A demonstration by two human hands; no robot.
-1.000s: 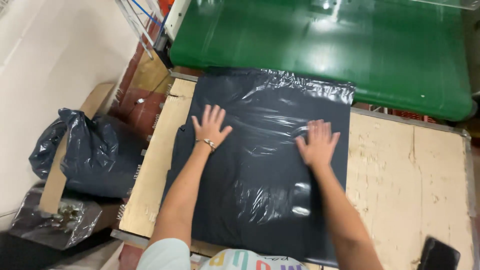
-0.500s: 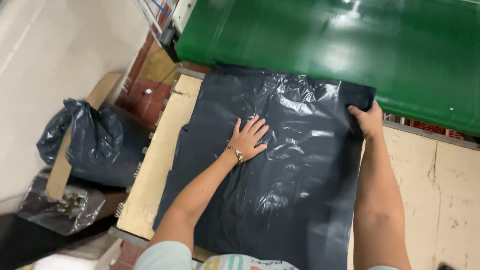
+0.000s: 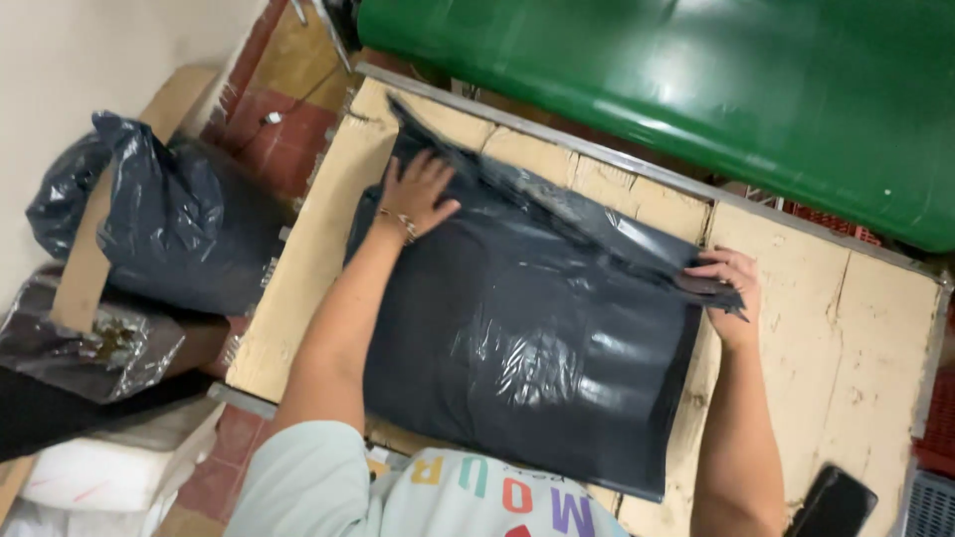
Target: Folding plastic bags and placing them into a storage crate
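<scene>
Pale mint short-sleeved shirt with multicoloured lettering, bracelet on left wrist, bare forearms

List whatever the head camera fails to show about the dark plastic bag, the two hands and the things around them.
- Dark plastic bag: contents hidden by its opaque film.
- Right hand: fingertips hidden under the folded bag edge.
- Black flat object: cut off by the bottom edge; kind unclear.
- Green surface: cut off at the top and right.
- Bundle on the floor: wrapped in black plastic, contents unseen.
</scene>
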